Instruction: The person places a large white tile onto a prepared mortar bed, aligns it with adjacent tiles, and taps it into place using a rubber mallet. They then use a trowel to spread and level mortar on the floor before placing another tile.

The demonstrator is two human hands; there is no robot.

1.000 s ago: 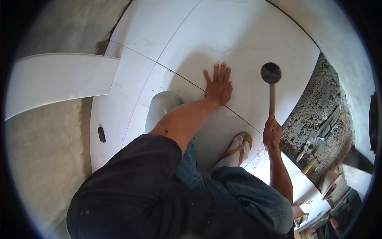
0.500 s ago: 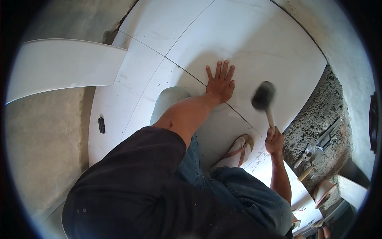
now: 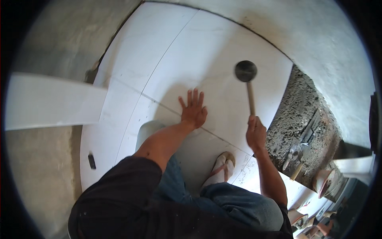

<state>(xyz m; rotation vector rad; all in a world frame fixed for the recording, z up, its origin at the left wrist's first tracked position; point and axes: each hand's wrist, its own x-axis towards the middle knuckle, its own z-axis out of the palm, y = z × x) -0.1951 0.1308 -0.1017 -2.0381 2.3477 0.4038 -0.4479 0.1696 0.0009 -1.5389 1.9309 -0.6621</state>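
Note:
My left hand (image 3: 194, 112) lies flat on a large white floor tile (image 3: 223, 44), fingers spread, close to the joint with the tile nearer to me. In my right hand (image 3: 256, 134) is the wooden handle of a rubber mallet (image 3: 246, 71). Its round black head is over the right part of the same tile; whether it touches the surface I cannot tell. My sandalled foot (image 3: 223, 165) rests on the nearer tile, below and between my hands.
Rough grey mortar (image 3: 292, 99) borders the tile on the right, with trowels (image 3: 308, 133) lying on it. A bowl-like container (image 3: 323, 182) stands at the lower right. A loose white panel (image 3: 55, 101) juts in from the left. A small black object (image 3: 92, 161) lies on the left tiles.
The view has shifted, so the floor sits lower and further left. My right hand has moved the mallet farther forward over the tile. My left hand stays flat on the tile.

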